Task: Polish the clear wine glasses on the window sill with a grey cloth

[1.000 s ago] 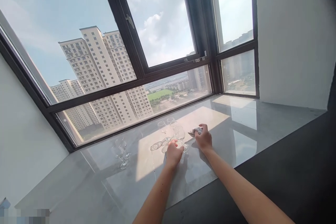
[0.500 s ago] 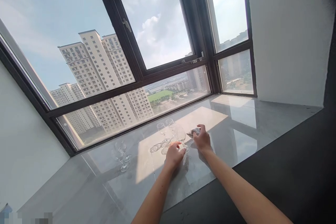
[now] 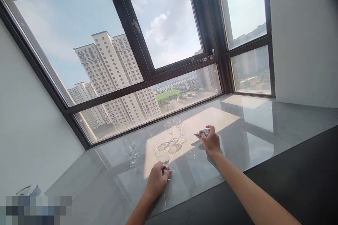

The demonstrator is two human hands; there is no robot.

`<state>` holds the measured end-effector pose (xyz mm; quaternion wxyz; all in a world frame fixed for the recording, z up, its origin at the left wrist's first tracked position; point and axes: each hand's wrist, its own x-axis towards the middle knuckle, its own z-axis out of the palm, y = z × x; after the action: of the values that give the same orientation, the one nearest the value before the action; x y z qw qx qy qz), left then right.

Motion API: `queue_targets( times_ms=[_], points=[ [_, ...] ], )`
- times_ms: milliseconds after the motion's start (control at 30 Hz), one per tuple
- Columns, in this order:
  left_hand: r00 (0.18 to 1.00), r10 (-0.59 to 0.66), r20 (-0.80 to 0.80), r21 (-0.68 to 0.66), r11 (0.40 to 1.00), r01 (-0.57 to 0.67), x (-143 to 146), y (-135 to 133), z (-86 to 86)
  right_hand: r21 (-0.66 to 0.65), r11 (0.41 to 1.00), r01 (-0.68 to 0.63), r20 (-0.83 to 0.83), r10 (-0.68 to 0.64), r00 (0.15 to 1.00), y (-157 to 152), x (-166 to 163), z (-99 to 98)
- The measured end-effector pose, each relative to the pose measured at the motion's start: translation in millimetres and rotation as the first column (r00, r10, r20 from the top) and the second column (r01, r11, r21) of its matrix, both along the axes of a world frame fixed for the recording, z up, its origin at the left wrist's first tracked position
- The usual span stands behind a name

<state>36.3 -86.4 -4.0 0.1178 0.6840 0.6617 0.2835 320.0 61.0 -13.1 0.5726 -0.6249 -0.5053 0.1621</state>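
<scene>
My left hand [image 3: 157, 179] pinches the stem of a clear wine glass [image 3: 162, 155] near its foot; the glass leans a little to the left, and whether its foot touches the sill I cannot tell. To the right, my right hand [image 3: 211, 141] is closed around a bunched grey-white cloth [image 3: 202, 133], held just over the sill. Between and beyond the hands stand several more wine glasses [image 3: 180, 129], with their shadows on the sunlit tile. Off to the left is another small group of wine glasses [image 3: 132, 153].
A glossy grey tiled window sill [image 3: 195, 182] carries everything, and its front edge drops to a dark area at lower right. Dark window frames [image 3: 148, 84] rise behind. At lower left sits a partly blurred-out pale object [image 3: 33, 190].
My left hand has drawn the wine glass left and toward me, away from the other glasses. The cloth stays in my right hand. The view has shifted slightly.
</scene>
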Motion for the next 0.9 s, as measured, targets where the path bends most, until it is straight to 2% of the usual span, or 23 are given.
queue_targets(
  times_ms=[133, 233, 333, 433, 533, 633, 767, 833, 900],
  points=[
    [0.981, 0.188, -0.040, 0.065, 0.981, -0.185, -84.6, -33.4, -0.9, -0.011, 0.999, -0.030, -0.023, 0.030, 0.999, -2.8, 0.4, 3.0],
    [0.942, 0.325, -0.083, 0.084, 0.944, -0.319, -132.4, -40.9, 1.8, -0.026, 0.999, -0.023, -0.026, 0.022, 0.999, -3.8, 0.7, 4.2],
    [0.905, 0.414, -0.094, 0.095, 0.909, -0.406, -160.5, -36.6, 4.2, -0.025, 0.999, -0.023, -0.027, 0.022, 0.999, -3.0, 0.8, 3.3],
    [0.888, 0.445, -0.112, 0.101, 0.895, -0.436, -172.9, -28.7, 5.6, -0.016, 1.000, -0.014, -0.017, 0.013, 1.000, -0.9, 0.9, 1.0],
    [0.877, 0.452, -0.163, 0.120, 0.891, -0.437, -176.0, -26.0, 8.1, -0.003, 1.000, -0.001, -0.002, 0.001, 1.000, 1.6, 0.8, -1.4],
    [0.846, 0.500, -0.183, 0.146, 0.865, -0.480, -170.0, -34.2, 14.3, 0.010, 1.000, 0.007, 0.004, -0.007, 1.000, 2.5, 0.4, -2.1],
    [0.797, 0.555, -0.239, 0.097, 0.830, -0.549, -136.6, -56.7, 26.0, -0.004, 1.000, -0.005, -0.004, 0.005, 1.000, 0.9, -0.2, 0.2],
    [0.830, 0.496, -0.255, 0.093, 0.867, -0.489, -106.3, -63.7, 29.6, -0.011, 1.000, -0.003, -0.005, 0.003, 1.000, 0.2, -0.4, 1.1],
    [0.910, 0.325, -0.259, 0.106, 0.946, -0.307, -70.1, -61.3, 29.9, -0.010, 1.000, -0.002, -0.003, 0.002, 1.000, 0.2, -0.5, 1.2]
  ],
)
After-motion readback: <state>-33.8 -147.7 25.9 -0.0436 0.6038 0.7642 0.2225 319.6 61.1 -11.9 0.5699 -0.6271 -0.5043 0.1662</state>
